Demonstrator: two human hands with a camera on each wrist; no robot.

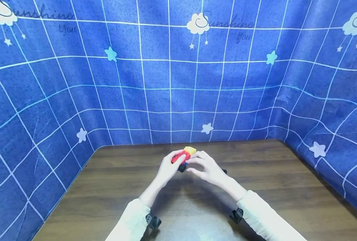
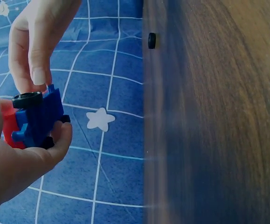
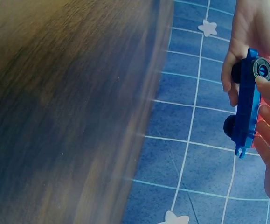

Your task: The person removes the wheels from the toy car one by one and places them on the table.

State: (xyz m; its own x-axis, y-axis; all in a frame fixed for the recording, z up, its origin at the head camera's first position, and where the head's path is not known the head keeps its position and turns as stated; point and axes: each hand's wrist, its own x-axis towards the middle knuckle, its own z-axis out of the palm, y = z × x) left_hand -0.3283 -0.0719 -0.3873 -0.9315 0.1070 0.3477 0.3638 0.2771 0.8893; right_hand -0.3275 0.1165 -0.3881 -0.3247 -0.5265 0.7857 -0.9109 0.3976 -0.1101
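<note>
My left hand grips a toy car with a red body, a yellow top part and a blue chassis. The car is held tilted above the table, its underside towards the wrist views. Black wheels are on the chassis; one wheel shows its round face in the right wrist view. My right hand is at the car's right side, fingers bent loosely, fingertips close to or touching the car. Its thumb stands apart from its fingers in the head view. A loose black wheel stands on the table.
The brown wooden table spreads under both hands. A blue curtain with white grid lines and stars hangs behind it and at both sides. Black wrist cameras are strapped by the pale sleeves.
</note>
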